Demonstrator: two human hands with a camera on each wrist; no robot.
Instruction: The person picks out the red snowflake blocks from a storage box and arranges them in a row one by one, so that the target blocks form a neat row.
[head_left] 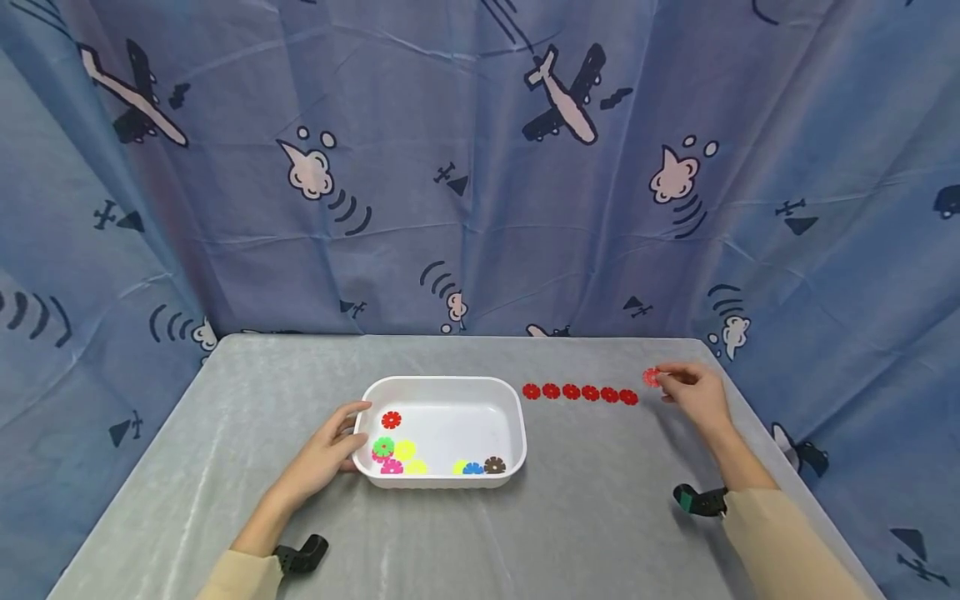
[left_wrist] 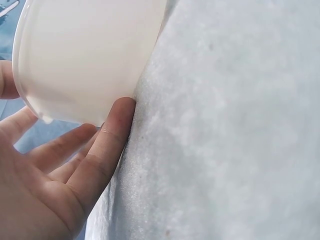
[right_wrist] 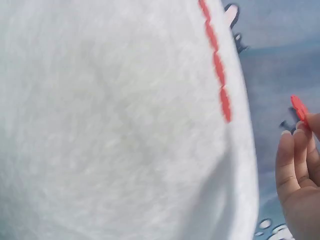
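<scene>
My left hand (head_left: 324, 454) holds the left end of a white plastic tray (head_left: 450, 482), thumb at the rim and other fingers along the outer wall. In the left wrist view, the lowest finger (left_wrist: 102, 150) lies against the tray wall (left_wrist: 90, 55), close to the cloth. At the far right, my right hand (head_left: 697, 396) pinches a red snowflake disc (head_left: 651, 377) between thumb and fingertips, raised above the table. That disc (right_wrist: 299, 107) is seen nearly edge-on in the right wrist view. Left of it, several red discs (head_left: 572, 392) form a row on the table.
Inside the tray lie a red disc (head_left: 392, 420), a green disc (head_left: 383, 447), a brown disc (head_left: 494, 465), a blue disc (head_left: 472, 468), and pink and yellow ones. Grey cloth (head_left: 600, 517) covers the table. A patterned blue curtain (head_left: 480, 183) hangs behind its far edge.
</scene>
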